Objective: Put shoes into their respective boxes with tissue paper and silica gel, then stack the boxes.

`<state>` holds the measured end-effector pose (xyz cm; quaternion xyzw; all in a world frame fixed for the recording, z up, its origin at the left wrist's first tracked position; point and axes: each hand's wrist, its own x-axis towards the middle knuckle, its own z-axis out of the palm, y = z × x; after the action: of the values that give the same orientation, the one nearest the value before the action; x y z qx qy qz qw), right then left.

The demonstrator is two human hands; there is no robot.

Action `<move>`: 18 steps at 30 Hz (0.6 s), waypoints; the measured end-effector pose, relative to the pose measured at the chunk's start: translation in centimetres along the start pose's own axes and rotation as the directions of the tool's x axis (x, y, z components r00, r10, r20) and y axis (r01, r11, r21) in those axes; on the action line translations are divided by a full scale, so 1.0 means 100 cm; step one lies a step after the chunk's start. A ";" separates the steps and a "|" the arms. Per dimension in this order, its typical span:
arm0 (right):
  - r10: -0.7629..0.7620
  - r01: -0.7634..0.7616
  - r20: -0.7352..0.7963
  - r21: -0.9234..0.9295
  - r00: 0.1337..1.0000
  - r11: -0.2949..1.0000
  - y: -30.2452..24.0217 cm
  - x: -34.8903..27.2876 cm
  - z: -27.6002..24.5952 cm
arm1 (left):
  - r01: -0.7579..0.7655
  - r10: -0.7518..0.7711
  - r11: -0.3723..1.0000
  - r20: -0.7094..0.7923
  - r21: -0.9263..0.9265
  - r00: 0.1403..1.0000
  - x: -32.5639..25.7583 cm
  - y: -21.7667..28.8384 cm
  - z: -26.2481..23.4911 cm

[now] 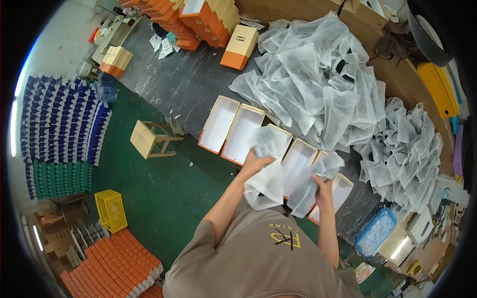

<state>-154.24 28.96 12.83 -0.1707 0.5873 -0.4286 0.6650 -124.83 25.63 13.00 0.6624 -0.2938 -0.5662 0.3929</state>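
Near centre: left hand [256,162], fingers wrapped round a translucent white bag [265,186]. Toward 4 o'clock: right hand [324,190], fingers gripping a second translucent bag [302,196]; both bags partly blurred, contents unclear. Held close over a row of open boxes [218,121], ranged from 11 to 4 o'clock along the near edge of a dark bench [169,84], mouths upward, presumably for easy access. At 1 to 2: large heap of bags [318,79], apparently set within reach; at 3, smaller heap [402,154]. At 12: closed cream-and-orange box [239,47], dark emblem too small to read. At 6: brown shirt [238,248], yellow lettering.
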 end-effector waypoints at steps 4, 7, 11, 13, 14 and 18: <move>-0.031 0.037 0.058 -0.095 0.998 0.995 0.014 0.018 0.124 | 0.111 -0.126 0.987 -0.122 -0.118 0.985 0.017 -0.015 -0.114; -0.161 0.162 -0.022 0.178 0.987 0.970 0.012 0.033 0.216 | -0.089 0.051 0.983 -0.224 -0.162 0.973 0.046 -0.005 -0.191; -0.454 0.260 0.232 0.567 0.860 0.782 0.007 -0.007 0.269 | -0.085 0.063 0.957 -0.084 -0.278 0.994 0.086 0.015 -0.267; -0.475 0.211 0.315 0.605 0.822 0.768 0.011 -0.014 0.283 | -0.076 0.070 0.959 -0.029 -0.272 0.997 0.099 0.034 -0.282; -0.418 0.159 0.345 0.581 0.840 0.798 0.016 -0.013 0.298 | -0.058 0.055 0.957 -0.018 -0.283 0.998 0.104 0.044 -0.289; -0.145 -0.109 0.487 0.455 0.861 0.884 0.049 0.008 0.366 | -0.134 0.131 0.965 -0.029 -0.225 0.991 0.139 0.031 -0.331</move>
<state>-118.54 21.06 17.99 -0.1179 0.2687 -0.5031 0.8129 -89.63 18.62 10.07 0.5959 -0.2682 -0.5640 0.5049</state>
